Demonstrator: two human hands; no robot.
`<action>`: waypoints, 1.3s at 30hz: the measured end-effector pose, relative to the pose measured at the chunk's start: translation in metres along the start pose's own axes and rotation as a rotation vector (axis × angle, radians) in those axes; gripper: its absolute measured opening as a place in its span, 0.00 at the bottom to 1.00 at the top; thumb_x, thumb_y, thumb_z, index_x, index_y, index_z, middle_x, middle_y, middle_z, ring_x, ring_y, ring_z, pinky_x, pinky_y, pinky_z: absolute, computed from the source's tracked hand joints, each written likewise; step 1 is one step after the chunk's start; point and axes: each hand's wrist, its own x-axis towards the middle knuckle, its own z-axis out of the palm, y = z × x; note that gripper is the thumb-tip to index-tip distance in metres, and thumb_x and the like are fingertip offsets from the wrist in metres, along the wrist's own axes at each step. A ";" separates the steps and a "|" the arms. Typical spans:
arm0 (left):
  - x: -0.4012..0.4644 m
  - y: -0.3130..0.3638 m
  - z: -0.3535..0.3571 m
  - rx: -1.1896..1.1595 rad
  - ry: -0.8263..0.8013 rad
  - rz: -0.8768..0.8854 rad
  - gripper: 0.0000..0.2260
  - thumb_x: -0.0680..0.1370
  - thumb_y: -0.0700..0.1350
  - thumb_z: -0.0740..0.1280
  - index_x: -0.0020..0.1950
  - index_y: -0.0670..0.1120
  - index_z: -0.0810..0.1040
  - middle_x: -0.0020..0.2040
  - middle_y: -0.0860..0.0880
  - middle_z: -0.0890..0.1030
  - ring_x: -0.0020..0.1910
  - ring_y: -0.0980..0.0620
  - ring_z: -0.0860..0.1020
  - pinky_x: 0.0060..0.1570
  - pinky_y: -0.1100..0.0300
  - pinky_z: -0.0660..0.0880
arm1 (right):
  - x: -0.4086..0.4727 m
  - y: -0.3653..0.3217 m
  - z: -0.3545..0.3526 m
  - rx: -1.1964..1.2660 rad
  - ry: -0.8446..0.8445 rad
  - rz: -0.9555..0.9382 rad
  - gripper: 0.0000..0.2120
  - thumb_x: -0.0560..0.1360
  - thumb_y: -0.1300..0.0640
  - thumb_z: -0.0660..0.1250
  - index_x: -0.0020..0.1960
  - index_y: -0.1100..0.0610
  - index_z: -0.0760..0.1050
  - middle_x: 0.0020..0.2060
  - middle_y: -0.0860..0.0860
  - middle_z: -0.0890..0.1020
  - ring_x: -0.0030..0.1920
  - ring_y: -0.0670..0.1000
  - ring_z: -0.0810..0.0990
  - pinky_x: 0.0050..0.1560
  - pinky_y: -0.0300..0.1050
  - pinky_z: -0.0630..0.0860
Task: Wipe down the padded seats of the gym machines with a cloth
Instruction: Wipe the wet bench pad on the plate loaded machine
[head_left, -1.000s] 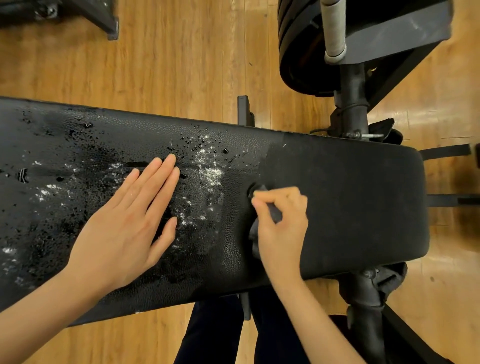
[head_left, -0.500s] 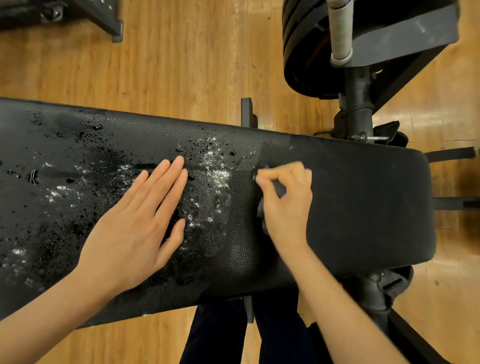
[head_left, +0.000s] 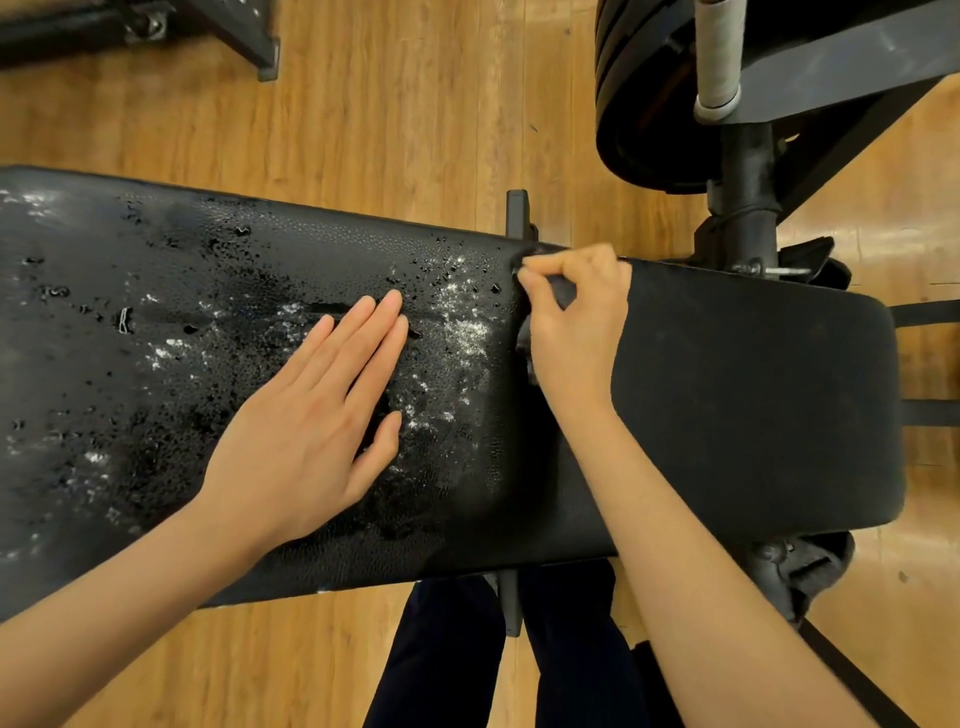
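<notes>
The bench pad (head_left: 727, 405) lies across the middle of the view, running from 9 o'clock to 3 o'clock over the wood floor (head_left: 389, 104). Its 3 o'clock end looks matte and dry — that part I judge wiped. From the middle out toward 9 o'clock the surface carries droplets and white foamy specks (head_left: 457, 332), so most of the pad is left to do.

The cloth (head_left: 558, 297), dark and mostly hidden, sits near the pad's far edge at about 12 o'clock, right at the border between the dry and wet zones. The right hand (head_left: 576, 322) pinches it, thumb and curled fingers bunched around the fabric and pressed down on the pad. The left hand (head_left: 306, 431) rests flat on the wet area toward 8 o'clock, fingers straight and close together, holding nothing — it looks like a brace.

Stacked weight plates (head_left: 639, 104) and a black post (head_left: 743, 182) stand at 1 o'clock. Other machines' seats are not in view, so their state cannot be told.
</notes>
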 end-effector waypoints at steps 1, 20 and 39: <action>0.000 0.000 0.000 -0.004 -0.004 0.000 0.30 0.83 0.53 0.50 0.81 0.38 0.54 0.82 0.42 0.53 0.81 0.45 0.52 0.79 0.46 0.53 | -0.014 -0.002 -0.003 0.002 0.005 0.022 0.05 0.75 0.63 0.71 0.40 0.57 0.80 0.43 0.52 0.77 0.49 0.53 0.72 0.53 0.40 0.68; -0.001 -0.026 -0.009 -0.054 0.082 -0.200 0.29 0.81 0.55 0.54 0.78 0.41 0.63 0.78 0.40 0.62 0.78 0.40 0.60 0.78 0.44 0.53 | -0.012 0.010 0.005 -0.073 0.261 0.102 0.09 0.78 0.63 0.65 0.55 0.60 0.82 0.51 0.49 0.78 0.54 0.48 0.74 0.52 0.30 0.69; -0.002 -0.022 -0.007 -0.061 0.103 -0.208 0.29 0.80 0.54 0.54 0.78 0.40 0.64 0.77 0.39 0.62 0.78 0.39 0.60 0.78 0.44 0.51 | 0.010 0.054 -0.040 -0.045 0.096 0.003 0.12 0.79 0.60 0.66 0.61 0.59 0.81 0.59 0.51 0.82 0.66 0.47 0.76 0.70 0.53 0.70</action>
